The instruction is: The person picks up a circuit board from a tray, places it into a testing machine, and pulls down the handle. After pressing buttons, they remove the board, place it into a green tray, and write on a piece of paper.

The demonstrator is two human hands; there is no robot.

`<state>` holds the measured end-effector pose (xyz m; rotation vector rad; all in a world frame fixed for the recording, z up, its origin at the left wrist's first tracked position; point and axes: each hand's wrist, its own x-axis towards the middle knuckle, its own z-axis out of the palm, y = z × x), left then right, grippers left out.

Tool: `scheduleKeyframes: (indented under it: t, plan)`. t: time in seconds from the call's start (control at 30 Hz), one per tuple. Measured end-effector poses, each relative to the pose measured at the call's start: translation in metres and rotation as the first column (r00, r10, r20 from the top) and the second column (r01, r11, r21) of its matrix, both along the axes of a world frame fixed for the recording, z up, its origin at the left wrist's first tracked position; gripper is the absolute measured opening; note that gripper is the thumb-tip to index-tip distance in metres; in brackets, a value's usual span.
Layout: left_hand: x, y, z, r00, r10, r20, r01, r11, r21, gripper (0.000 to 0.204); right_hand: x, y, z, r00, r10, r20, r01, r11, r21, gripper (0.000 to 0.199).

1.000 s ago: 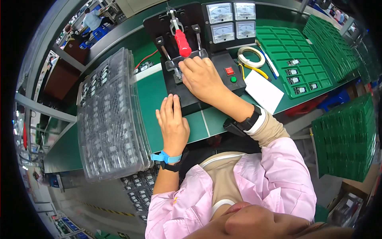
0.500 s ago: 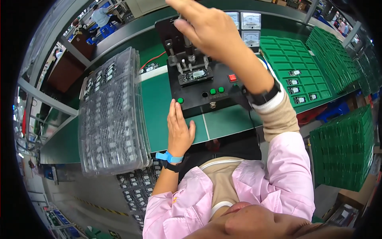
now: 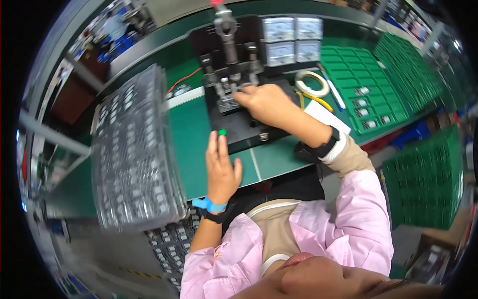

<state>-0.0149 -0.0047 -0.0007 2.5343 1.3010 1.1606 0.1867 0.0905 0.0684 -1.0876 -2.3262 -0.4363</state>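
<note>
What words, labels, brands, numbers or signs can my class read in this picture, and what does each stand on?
None can be read with certainty.
Four panel meters: dial faces too blurred to read.
Black fixture: any lettering is too blurred to read.
Circuit boards in the green tray: any print is too small.
White sheet: no readable writing shows.

The black box-shaped fixture (image 3: 236,124) extends from my left hand (image 3: 222,173) to beneath my right hand (image 3: 269,105). The small, blurred circuit board (image 3: 228,105) lies on it, left of my right fingertips.
</note>
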Motion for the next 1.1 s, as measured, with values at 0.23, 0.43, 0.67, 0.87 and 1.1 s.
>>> scheduleKeyframes:
  t: [0.23, 0.43, 0.67, 0.87, 1.1]
  plan:
    - [0.001, -0.004, 0.002, 0.999, 0.014, 0.044, -0.012, 0.999, -0.038, 0.074, 0.055, -0.037, -0.002, 0.925, 0.015, -0.380, 0.008, 0.998, 0.057, 0.037]
    - [0.000, -0.004, 0.001, 0.998, 0.031, 0.056, -0.027, 0.997, -0.072, 0.074, 0.225, -0.087, 0.003, 0.734, -0.526, -0.429, 0.477, 0.850, -0.225, 0.026]
    - [0.001, 0.000, 0.001, 0.999, 0.039, 0.030, -0.037, 0.998, -0.044, 0.073, 0.428, -0.130, -0.033, 0.630, -0.776, 0.007, 0.740, 0.597, -0.310, 0.021]
    - [0.001, 0.000, 0.000, 0.998, 0.064, 0.021, -0.063, 0.998, -0.029, 0.073, 0.402, -0.091, -0.043, 0.613, -0.787, 0.073, 0.753, 0.553, -0.356, 0.028]
    - [0.002, -0.003, 0.000, 0.998, 0.062, -0.001, -0.062, 0.998, -0.008, 0.074, 0.351, -0.057, -0.050, 0.671, -0.737, -0.084, 0.624, 0.622, -0.473, 0.037]
